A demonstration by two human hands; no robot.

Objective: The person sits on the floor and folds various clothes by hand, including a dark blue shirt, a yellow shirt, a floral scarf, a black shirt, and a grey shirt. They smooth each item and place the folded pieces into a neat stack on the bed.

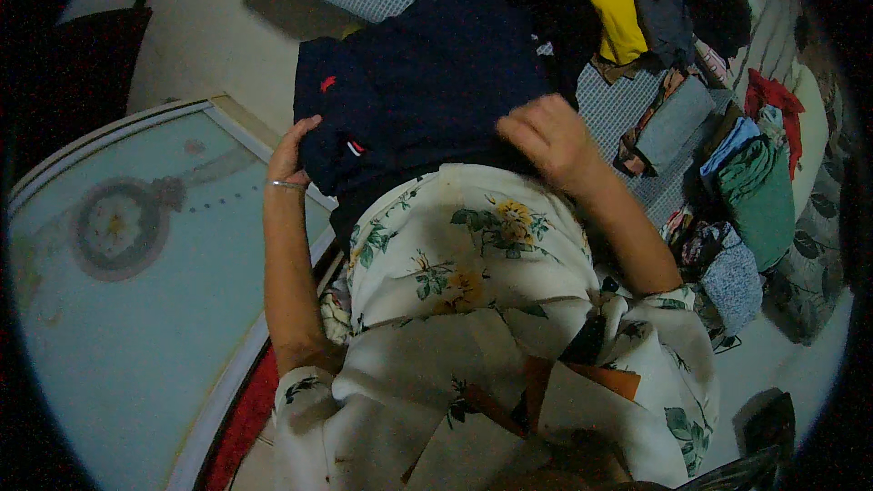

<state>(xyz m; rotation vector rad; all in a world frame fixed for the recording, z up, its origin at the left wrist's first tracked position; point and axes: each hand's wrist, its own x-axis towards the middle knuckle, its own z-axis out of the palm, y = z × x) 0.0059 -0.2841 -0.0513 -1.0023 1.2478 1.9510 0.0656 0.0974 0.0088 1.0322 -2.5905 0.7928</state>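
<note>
A dark navy garment is spread across my lap, with a small red mark and a small red-and-white tag on its left part. My left hand, with a silver bangle at the wrist, grips the garment's left edge, thumb on top and the other fingers hidden beneath. Over the near right part of the cloth is my right hand, its fingers curled down and slightly blurred. Whether those fingers pinch the fabric is hidden.
Rolled and folded clothes lie on a grey woven surface at right, among them a yellow garment, a grey roll and a green garment. At left is a framed pale-blue panel. Dark clothes fill the top.
</note>
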